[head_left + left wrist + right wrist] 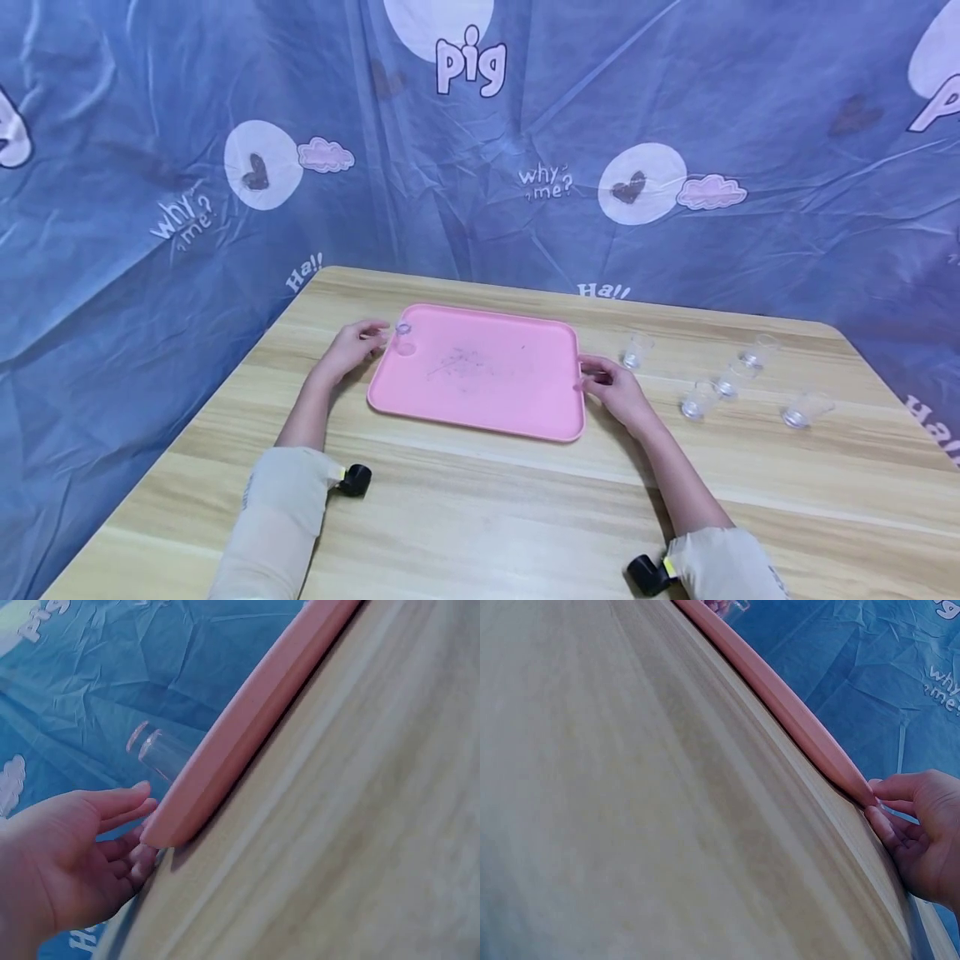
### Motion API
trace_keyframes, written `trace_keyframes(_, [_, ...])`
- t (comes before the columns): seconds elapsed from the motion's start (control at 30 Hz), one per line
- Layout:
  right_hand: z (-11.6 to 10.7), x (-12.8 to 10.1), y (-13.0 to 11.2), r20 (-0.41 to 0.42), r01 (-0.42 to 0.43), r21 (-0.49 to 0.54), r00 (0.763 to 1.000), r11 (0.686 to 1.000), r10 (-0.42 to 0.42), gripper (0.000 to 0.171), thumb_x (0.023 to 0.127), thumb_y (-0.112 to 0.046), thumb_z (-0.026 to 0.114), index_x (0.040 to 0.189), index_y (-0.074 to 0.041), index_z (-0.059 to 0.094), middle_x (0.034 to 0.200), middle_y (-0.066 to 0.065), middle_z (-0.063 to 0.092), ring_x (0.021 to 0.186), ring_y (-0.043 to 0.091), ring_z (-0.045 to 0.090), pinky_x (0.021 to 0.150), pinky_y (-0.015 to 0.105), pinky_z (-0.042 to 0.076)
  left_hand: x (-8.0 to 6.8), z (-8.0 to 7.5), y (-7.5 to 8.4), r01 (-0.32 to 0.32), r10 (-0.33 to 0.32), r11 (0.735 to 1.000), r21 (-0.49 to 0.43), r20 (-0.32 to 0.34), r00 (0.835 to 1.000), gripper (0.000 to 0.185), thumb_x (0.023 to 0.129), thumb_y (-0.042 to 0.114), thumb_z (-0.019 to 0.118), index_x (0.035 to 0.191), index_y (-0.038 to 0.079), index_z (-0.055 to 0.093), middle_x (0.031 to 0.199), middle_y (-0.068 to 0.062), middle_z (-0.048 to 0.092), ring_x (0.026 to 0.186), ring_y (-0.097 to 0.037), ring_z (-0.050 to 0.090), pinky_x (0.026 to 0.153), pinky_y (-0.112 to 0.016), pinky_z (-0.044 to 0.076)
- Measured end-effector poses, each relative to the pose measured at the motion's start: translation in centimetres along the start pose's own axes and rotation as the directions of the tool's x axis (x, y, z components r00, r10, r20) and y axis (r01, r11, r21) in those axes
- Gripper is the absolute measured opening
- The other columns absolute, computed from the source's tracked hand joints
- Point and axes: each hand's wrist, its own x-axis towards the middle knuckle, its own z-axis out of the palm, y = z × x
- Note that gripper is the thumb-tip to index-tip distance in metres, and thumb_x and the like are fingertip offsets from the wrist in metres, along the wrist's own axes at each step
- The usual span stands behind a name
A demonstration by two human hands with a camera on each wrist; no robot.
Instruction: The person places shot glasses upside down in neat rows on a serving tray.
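A pink tray (480, 379) lies on the wooden table, faint dark scratches across its middle. One small clear cup (403, 340) stands in its upper left corner; the left wrist view shows the cup (161, 754) above the rim. At the tray's left edge is my left hand (354, 348), fingers loosely bent at the rim and thumb (124, 799) extended, not pinching. My right hand (613, 390) grips the opposite edge. The right wrist view shows that hand (922, 829) pinching the rim (855, 780), with fingers above and below it.
Several small clear cups stand right of the tray, the nearest cup (636, 350) close beyond my right hand and another cup (804, 411) farther right. Behind the table (480, 508) hangs a blue printed curtain (465, 208).
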Motion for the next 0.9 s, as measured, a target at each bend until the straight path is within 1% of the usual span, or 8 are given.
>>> trace_keyframes(0.13, [0.01, -0.05, 0.19, -0.009, 0.002, -0.011, 1.000, 1.000, -0.002, 0.044, 0.086, -0.003, 0.060, 0.127, 0.007, 0.048, 0.121, 0.023, 0.053, 0.103, 0.030, 0.051, 0.078, 0.018, 0.041, 0.01, 0.26, -0.84, -0.004, 0.005, 1.000, -0.025, 0.043, 0.999, 0.038, 0.090, 0.005, 0.054, 0.124, -0.011, 0.048, 0.105, -0.023, 0.056, 0.084, -0.018, 0.055, 0.072, -0.022, 0.046])
trace_keyframes(0.37, [0.16, -0.05, 0.45, -0.025, 0.026, -0.028, 0.999, 0.999, -0.027, 0.042, 0.086, -0.002, 0.060, 0.125, 0.008, 0.049, 0.117, 0.024, 0.055, 0.100, 0.030, 0.052, 0.076, 0.020, 0.044, -0.19, 0.34, -1.04, -0.020, 0.019, 1.000, 0.017, 0.046, 0.999, 0.039, 0.089, 0.006, 0.057, 0.122, -0.012, 0.050, 0.113, -0.026, 0.056, 0.100, -0.031, 0.053, 0.083, -0.030, 0.046])
trace_keyframes(0.47, [0.27, -0.09, 0.54, -0.092, 0.078, -0.079, 0.992, 0.994, -0.086, 0.038, 0.085, -0.001, 0.060, 0.122, 0.007, 0.052, 0.110, 0.022, 0.059, 0.095, 0.029, 0.056, 0.074, 0.018, 0.044, -0.29, 0.36, -1.04, -0.018, 0.017, 1.000, 0.020, 0.042, 0.999, 0.038, 0.089, 0.006, 0.057, 0.122, -0.012, 0.051, 0.114, -0.025, 0.056, 0.102, -0.032, 0.052, 0.086, -0.033, 0.044])
trace_keyframes(0.53, [0.29, -0.14, 0.56, -0.188, 0.141, -0.106, 0.969, 0.984, -0.159, 0.033, 0.085, 0.001, 0.060, 0.118, 0.006, 0.056, 0.105, 0.021, 0.061, 0.090, 0.027, 0.058, 0.073, 0.016, 0.044, -0.37, 0.42, -1.01, -0.022, 0.021, 1.000, 0.022, 0.041, 0.999, 0.037, 0.089, 0.006, 0.057, 0.122, -0.012, 0.051, 0.115, -0.025, 0.056, 0.103, -0.033, 0.051, 0.088, -0.035, 0.043])
trace_keyframes(0.63, [0.19, -0.16, 0.57, -0.392, 0.250, -0.134, 0.875, 0.959, -0.283, 0.025, 0.083, 0.006, 0.059, 0.108, 0.005, 0.062, 0.095, 0.017, 0.063, 0.083, 0.021, 0.058, 0.073, 0.014, 0.044, -0.48, 0.49, -0.95, -0.032, 0.031, 0.999, 0.023, 0.041, 0.999, 0.038, 0.089, 0.007, 0.057, 0.121, -0.012, 0.051, 0.116, -0.026, 0.055, 0.106, -0.034, 0.050, 0.091, -0.037, 0.041])
trace_keyframes(0.8, [-0.12, -0.30, 0.39, -0.649, 0.343, -0.208, 0.652, 0.916, -0.392, 0.020, 0.078, 0.009, 0.060, 0.097, 0.004, 0.065, 0.093, 0.009, 0.059, 0.083, 0.012, 0.053, 0.076, 0.017, 0.042, -0.65, 0.47, -0.90, -0.043, 0.042, 0.999, 0.020, 0.034, 0.999, 0.038, 0.089, 0.006, 0.058, 0.121, -0.012, 0.051, 0.116, -0.027, 0.055, 0.108, -0.035, 0.050, 0.093, -0.039, 0.040])
trace_keyframes(0.87, [-0.28, -0.39, 0.35, -0.697, 0.331, -0.235, 0.598, 0.914, -0.396, 0.023, 0.077, 0.009, 0.061, 0.099, 0.003, 0.064, 0.099, 0.009, 0.057, 0.091, 0.011, 0.051, 0.080, 0.019, 0.040, -0.63, 0.45, -0.92, -0.044, 0.043, 0.999, 0.020, 0.030, 0.999, 0.038, 0.088, 0.006, 0.058, 0.121, -0.012, 0.051, 0.116, -0.027, 0.055, 0.108, -0.035, 0.050, 0.093, -0.040, 0.039])
trace_keyframes(0.9, [-0.37, -0.42, 0.33, -0.712, 0.314, -0.239, 0.587, 0.919, -0.385, 0.026, 0.076, 0.009, 0.062, 0.102, 0.003, 0.063, 0.103, 0.009, 0.056, 0.095, 0.012, 0.049, 0.082, 0.020, 0.039, -0.59, 0.45, -0.94, -0.043, 0.042, 0.999, 0.022, 0.029, 0.999, 0.038, 0.088, 0.006, 0.058, 0.121, -0.012, 0.052, 0.116, -0.026, 0.055, 0.108, -0.035, 0.050, 0.093, -0.040, 0.039])
